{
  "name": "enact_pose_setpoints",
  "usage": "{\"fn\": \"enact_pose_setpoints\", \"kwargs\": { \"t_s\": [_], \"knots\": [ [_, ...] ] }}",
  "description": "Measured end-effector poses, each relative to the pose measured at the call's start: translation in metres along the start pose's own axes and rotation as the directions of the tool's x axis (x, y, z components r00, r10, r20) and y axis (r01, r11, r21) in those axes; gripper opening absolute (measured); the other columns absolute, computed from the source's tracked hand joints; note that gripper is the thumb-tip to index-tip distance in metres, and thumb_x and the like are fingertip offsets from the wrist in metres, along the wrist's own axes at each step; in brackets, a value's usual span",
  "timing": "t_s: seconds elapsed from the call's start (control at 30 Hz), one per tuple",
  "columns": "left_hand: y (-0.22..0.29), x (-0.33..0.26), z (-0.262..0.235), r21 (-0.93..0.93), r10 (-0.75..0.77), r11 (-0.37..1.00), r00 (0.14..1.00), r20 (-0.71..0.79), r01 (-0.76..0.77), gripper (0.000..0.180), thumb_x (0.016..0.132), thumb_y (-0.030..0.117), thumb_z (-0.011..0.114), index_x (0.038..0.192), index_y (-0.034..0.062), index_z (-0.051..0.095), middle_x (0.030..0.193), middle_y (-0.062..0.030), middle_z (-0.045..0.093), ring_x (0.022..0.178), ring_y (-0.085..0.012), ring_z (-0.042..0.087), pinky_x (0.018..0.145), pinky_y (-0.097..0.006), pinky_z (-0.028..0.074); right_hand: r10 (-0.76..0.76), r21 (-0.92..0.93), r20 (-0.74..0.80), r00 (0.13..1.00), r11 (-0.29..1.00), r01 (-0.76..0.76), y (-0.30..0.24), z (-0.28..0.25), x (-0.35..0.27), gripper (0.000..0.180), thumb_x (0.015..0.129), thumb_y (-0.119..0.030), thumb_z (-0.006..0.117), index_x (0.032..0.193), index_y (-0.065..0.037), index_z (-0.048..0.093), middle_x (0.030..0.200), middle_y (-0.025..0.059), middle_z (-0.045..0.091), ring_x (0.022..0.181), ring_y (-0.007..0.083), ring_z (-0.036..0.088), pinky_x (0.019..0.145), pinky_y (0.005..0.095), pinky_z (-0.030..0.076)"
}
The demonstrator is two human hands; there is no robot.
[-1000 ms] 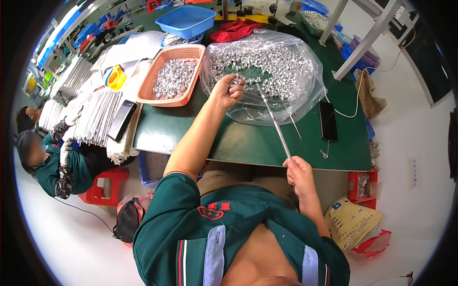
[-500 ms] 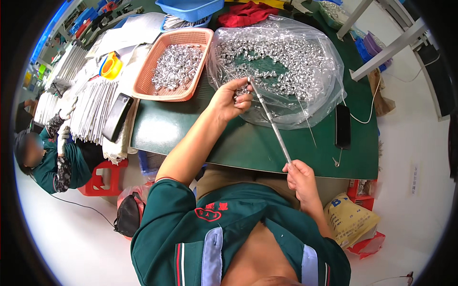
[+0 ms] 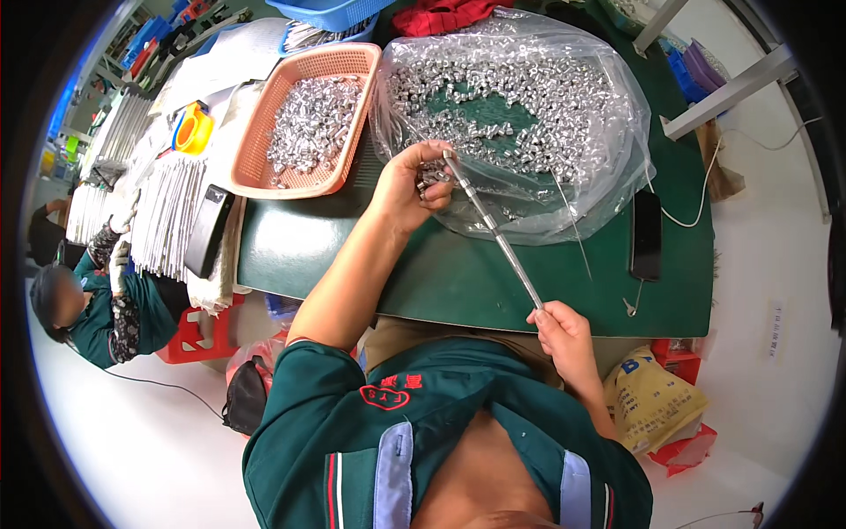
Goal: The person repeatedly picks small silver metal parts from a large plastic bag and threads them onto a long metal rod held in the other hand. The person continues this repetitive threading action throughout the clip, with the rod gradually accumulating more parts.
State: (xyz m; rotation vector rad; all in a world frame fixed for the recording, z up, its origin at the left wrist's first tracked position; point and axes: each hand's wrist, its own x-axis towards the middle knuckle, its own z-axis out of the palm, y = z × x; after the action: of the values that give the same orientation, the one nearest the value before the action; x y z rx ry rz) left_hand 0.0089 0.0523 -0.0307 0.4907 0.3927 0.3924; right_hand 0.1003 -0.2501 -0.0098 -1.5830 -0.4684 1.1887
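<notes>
My right hand (image 3: 567,339) is closed round the lower end of a slim silver metal rod (image 3: 511,256), near the table's front edge. The rod slants up and left over the green table to my left hand (image 3: 410,187). There, my thumb and index finger meet at its upper tip, while the other fingers curl round several small shiny metal pieces (image 3: 432,179). Beyond the hands, a large clear plastic bag (image 3: 617,207) lies spread on the table with many similar small metal pieces (image 3: 564,97) on it. Whether the left fingertips pinch a piece at the tip is too small to tell.
An orange basket (image 3: 348,172) of small metal pieces stands left of the bag. A thin metal needle-like rod (image 3: 575,229) lies across the bag's edge. A black phone (image 3: 646,238) is at right; another dark phone-shaped object (image 3: 210,231) rests beside stacked rods (image 3: 167,212). A co-worker (image 3: 123,304) sits at left.
The whole view has shifted slightly. Both hands keep the rod in nearly the same slant; the left fingers have loosened a little, showing more of the small metal pieces in them.
</notes>
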Motion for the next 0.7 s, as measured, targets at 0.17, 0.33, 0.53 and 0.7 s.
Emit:
{"fn": "enact_pose_setpoints", "kwargs": {
  "t_s": [0.17,0.33,0.53,0.7],
  "knots": [
    [-0.008,0.003,0.003,-0.159,0.023,0.987,0.999,0.043,-0.016,0.015,0.081,0.013,0.051,0.092,0.0038,0.056,0.075,-0.0085,0.052,0.045,-0.0115,0.034,0.04,-0.024,0.025,-0.008,0.091,0.027,1.0,0.996,0.005,0.006,0.003,0.0,0.018,0.094,-0.015,0.052,0.086,0.0,0.058,0.059,-0.0052,0.041,0.052,0.0015,0.036,0.046,0.0183,0.029],
    [-0.002,0.006,-0.002,-0.244,-0.14,0.954,0.977,0.159,0.176,0.016,0.081,0.013,0.049,0.091,0.0029,0.056,0.072,-0.0081,0.049,0.045,-0.0116,0.033,0.039,-0.024,0.025,-0.083,-0.06,-0.029,0.996,0.995,0.082,0.017,0.0,0.0,0.017,0.094,-0.014,0.052,0.086,0.0,0.058,0.058,-0.0059,0.039,0.05,0.0013,0.034,0.044,0.0186,0.027],
    [-0.005,0.002,0.0,-0.143,-0.025,0.989,0.994,0.111,0.041,0.019,0.082,0.012,0.048,0.094,0.0008,0.056,0.072,-0.0085,0.049,0.044,-0.0112,0.033,0.039,-0.024,0.026,-0.017,0.088,0.019,1.0,0.996,0.016,0.015,0.001,0.0,0.018,0.094,-0.014,0.051,0.086,0.0,0.057,0.057,-0.0065,0.037,0.048,0.0005,0.03,0.042,0.0186,0.023],
    [0.004,0.003,-0.005,-0.238,-0.125,0.952,0.954,0.273,0.193,0.015,0.083,0.013,0.047,0.091,0.0033,0.055,0.068,-0.0091,0.05,0.043,-0.0116,0.033,0.039,-0.023,0.024,-0.014,0.099,0.058,0.998,0.995,0.008,0.012,0.0,0.0,0.018,0.094,-0.014,0.051,0.085,0.0,0.057,0.058,-0.0063,0.038,0.048,0.0006,0.03,0.042,0.0187,0.023]
  ]
}}
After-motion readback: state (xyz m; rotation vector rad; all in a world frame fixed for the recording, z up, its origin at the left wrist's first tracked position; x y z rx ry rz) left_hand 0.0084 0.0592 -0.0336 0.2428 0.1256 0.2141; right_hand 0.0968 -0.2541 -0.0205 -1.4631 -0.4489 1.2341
